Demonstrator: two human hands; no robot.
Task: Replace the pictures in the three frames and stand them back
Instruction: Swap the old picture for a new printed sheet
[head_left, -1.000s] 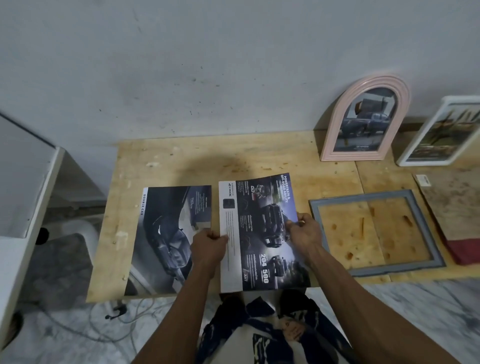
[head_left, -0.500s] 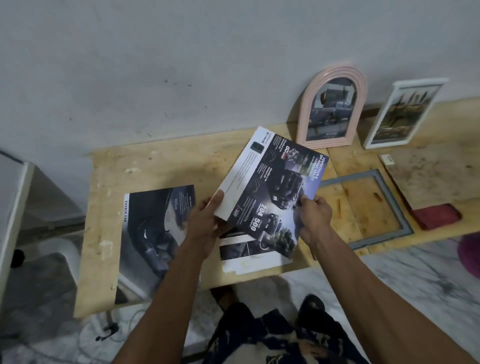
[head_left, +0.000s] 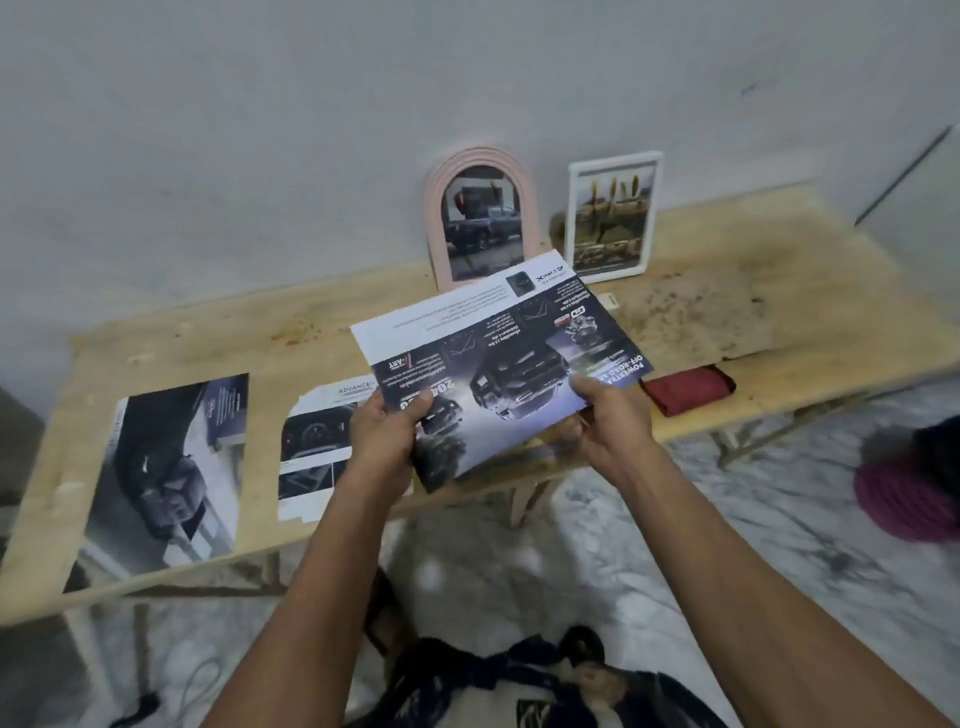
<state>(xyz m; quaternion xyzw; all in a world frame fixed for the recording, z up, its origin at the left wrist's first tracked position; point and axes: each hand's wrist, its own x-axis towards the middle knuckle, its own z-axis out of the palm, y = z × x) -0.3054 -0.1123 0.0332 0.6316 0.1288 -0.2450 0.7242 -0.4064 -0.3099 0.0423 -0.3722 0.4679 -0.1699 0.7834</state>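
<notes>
- Left hand and right hand each grip the near edge of a brochure, held above the table.
- 2 frames stand against the wall.

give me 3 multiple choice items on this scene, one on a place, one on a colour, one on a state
1. Where does the arched frame stand?
A. against the wall
B. on the floor
C. flat at the table's front edge

2. What colour is the rectangular frame beside it?
A. black
B. white
C. red

3. How is the car brochure held?
A. left hand only
B. lying untouched
C. by both hands

Answers:
1 A, it leans upright at the table's back.
2 B, its border is white.
3 C, the left hand and right hand each have a grip on its near edge.
</notes>
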